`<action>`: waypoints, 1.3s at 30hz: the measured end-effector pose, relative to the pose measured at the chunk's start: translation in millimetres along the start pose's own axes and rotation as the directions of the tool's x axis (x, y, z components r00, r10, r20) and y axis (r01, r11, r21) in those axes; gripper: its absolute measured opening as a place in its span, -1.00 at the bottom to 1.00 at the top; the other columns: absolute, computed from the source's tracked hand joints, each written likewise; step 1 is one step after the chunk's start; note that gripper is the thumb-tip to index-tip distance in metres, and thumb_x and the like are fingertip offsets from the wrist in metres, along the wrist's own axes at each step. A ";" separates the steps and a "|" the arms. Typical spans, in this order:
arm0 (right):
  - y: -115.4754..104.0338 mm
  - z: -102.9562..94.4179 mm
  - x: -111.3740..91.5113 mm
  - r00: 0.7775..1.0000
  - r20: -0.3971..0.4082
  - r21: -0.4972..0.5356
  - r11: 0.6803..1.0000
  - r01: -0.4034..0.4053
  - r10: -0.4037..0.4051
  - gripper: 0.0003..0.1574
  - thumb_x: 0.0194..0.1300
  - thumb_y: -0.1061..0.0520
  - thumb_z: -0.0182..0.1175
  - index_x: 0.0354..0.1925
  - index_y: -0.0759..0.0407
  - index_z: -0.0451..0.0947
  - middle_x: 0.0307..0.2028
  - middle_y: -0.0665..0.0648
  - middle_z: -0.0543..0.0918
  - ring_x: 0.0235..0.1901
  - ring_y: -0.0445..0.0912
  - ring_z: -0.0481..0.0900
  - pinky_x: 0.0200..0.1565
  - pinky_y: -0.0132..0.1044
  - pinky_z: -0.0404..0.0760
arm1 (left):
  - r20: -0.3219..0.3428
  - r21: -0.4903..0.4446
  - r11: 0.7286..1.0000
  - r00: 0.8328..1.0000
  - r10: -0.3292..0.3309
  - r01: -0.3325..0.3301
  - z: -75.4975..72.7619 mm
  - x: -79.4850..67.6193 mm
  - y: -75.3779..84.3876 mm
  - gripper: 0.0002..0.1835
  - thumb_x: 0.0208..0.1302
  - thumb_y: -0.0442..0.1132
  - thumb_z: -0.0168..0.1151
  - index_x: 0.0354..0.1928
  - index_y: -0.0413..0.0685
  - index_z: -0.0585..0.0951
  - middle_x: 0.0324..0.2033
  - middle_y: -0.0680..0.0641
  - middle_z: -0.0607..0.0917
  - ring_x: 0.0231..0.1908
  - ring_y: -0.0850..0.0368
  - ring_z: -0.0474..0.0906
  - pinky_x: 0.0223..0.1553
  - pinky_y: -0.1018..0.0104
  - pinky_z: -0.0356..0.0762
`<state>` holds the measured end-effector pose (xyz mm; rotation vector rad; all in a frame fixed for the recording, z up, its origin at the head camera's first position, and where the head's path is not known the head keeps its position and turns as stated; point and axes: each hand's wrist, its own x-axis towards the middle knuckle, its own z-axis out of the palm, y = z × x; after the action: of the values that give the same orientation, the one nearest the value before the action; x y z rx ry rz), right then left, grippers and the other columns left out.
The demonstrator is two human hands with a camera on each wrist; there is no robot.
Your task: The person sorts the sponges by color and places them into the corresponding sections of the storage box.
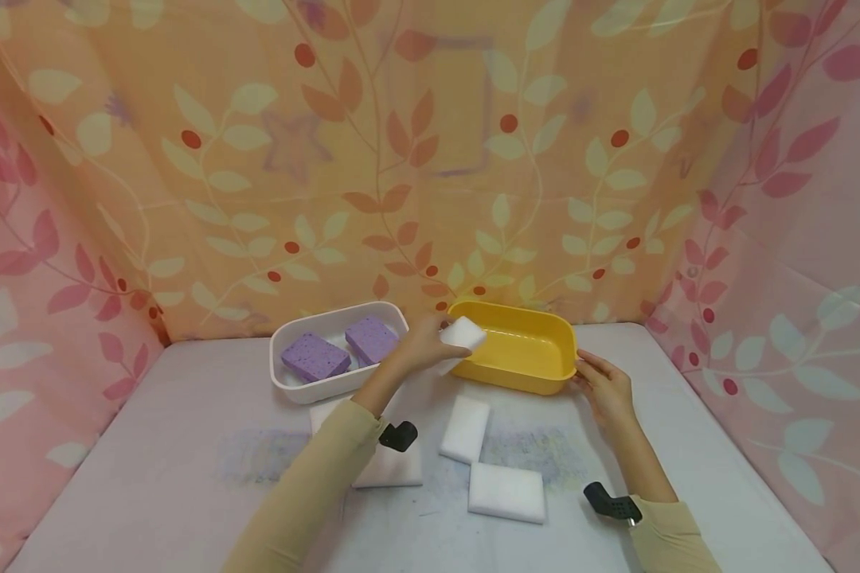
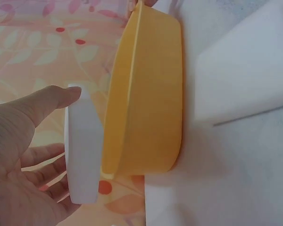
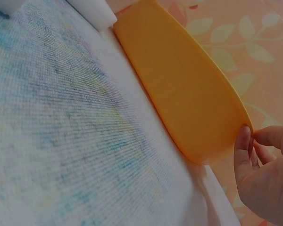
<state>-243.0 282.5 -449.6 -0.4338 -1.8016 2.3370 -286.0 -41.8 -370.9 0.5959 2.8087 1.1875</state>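
Note:
My left hand (image 1: 423, 345) holds a white sponge block (image 1: 466, 336) by its edges, at the left end of a yellow tub (image 1: 519, 344). In the left wrist view the thumb lies on one edge of the sponge (image 2: 85, 150) and the other fingers on the opposite side, with the yellow tub (image 2: 155, 94) just beyond. My right hand (image 1: 607, 391) pinches the tub's right rim. From the right wrist, thumb and fingers (image 3: 244, 141) meet at that rim. The inside of the tub shows bare yellow in the head view.
Left of the yellow tub stands a white tub (image 1: 308, 390) with two purple sponges (image 1: 315, 356) inside. Several white sponge blocks (image 1: 507, 492) lie on the white table nearer to me, some partly behind my left arm. A patterned curtain (image 1: 373, 199) hangs behind the tubs.

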 end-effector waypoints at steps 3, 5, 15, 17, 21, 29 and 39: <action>0.1 -0.6 -0.8 1.000 0.000 -0.001 1.000 0.001 -0.001 -0.48 0.56 0.29 0.16 0.40 0.42 0.44 -0.26 -0.10 0.72 -0.23 -0.23 0.65 -0.08 -0.50 0.71 | -0.004 0.055 0.998 1.000 0.005 -0.005 4.2 7.4 3.0 -0.28 0.22 -0.02 0.55 0.29 -0.34 0.59 0.14 -0.28 0.67 0.14 -0.16 0.56 0.32 -0.11 0.43; 0.4 -0.9 -1.3 1.000 -0.001 0.006 1.000 0.003 -0.003 -0.50 0.56 0.30 0.16 0.38 0.41 0.46 -0.27 -0.10 0.72 -0.23 -0.22 0.66 -0.09 -0.50 0.71 | -0.017 0.088 0.996 1.000 0.009 -0.007 6.8 12.2 4.7 -0.30 0.21 0.01 0.55 0.26 -0.32 0.62 0.12 -0.26 0.68 0.15 -0.18 0.54 0.30 -0.24 0.30; 1.7 -3.9 -2.2 1.000 0.004 0.026 1.000 0.006 -0.006 -0.77 0.53 0.27 0.22 0.07 0.13 0.68 -0.27 -0.10 0.74 -0.24 -0.22 0.67 -0.09 -0.49 0.72 | -0.108 0.069 0.993 0.990 -0.090 0.098 18.7 37.5 6.9 -0.38 0.17 0.02 0.59 0.15 -0.24 0.70 0.02 -0.19 0.73 0.02 -0.13 0.58 0.30 -0.48 0.19; 1.9 -4.3 -2.8 1.000 0.003 0.034 0.999 0.008 -0.008 -0.78 0.53 0.27 0.22 0.04 0.11 0.70 -0.27 -0.10 0.75 -0.24 -0.22 0.68 -0.10 -0.48 0.72 | -0.110 0.060 0.990 0.987 -0.118 0.125 19.5 42.6 5.8 -0.39 0.18 0.04 0.59 0.15 -0.21 0.70 -0.01 -0.16 0.74 0.00 -0.11 0.59 0.31 -0.58 0.14; 2.1 -3.8 -4.2 1.000 0.017 0.036 0.999 0.023 -0.024 -0.77 0.54 0.28 0.21 0.07 0.13 0.70 -0.28 -0.11 0.77 -0.23 -0.21 0.70 -0.10 -0.48 0.72 | -0.122 0.035 0.990 0.984 -0.132 0.137 28.6 60.8 -9.6 -0.38 0.12 0.14 0.60 0.09 -0.14 0.74 -0.13 -0.07 0.74 -0.09 -0.05 0.59 0.28 -0.65 0.04; 4.2 0.9 -4.7 0.999 0.025 0.044 0.998 0.038 -0.040 -0.71 0.53 0.33 0.20 0.13 0.23 0.68 -0.30 -0.08 0.77 -0.26 -0.20 0.70 -0.14 -0.47 0.73 | -0.088 -0.138 0.983 0.987 -0.134 0.122 38.6 57.4 3.8 -0.38 0.21 -0.14 0.58 0.21 -0.38 0.65 0.04 -0.26 0.68 0.00 -0.11 0.57 0.14 0.09 0.66; 3.9 0.4 -4.9 1.000 0.005 0.022 0.999 0.027 -0.027 -0.66 0.54 0.30 0.20 0.21 0.28 0.62 -0.28 -0.09 0.77 -0.24 -0.21 0.70 -0.10 -0.47 0.73 | -0.100 -0.056 0.982 0.978 -0.185 0.180 54.4 53.2 11.9 -0.33 0.23 -0.08 0.58 0.27 -0.32 0.61 0.10 -0.23 0.69 0.07 -0.10 0.55 0.25 0.09 0.59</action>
<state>-238.4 279.7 -452.6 -0.3986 -1.7714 2.3399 -321.6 22.2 -394.9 0.2725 2.8356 1.2788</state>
